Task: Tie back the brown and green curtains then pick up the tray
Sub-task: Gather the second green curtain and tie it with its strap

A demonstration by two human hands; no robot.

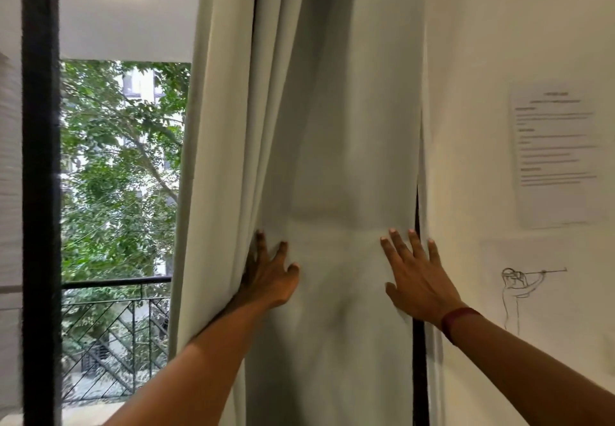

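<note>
A pale green curtain (332,126) hangs in folds from the top of the view to the bottom, beside the window. My left hand (271,276) presses into its left folds, fingers curled around a bunch of the cloth. My right hand (416,276) lies flat on the curtain's right side with fingers spread, near its edge by the wall. The cloth between my hands is pinched in and creased. No brown curtain, tie-back or tray shows in the view.
A black window frame (40,192) stands at the left, with a balcony railing (116,325) and trees beyond. The white wall (499,43) at the right bears a printed sheet (554,156) and a pencil sketch (522,282).
</note>
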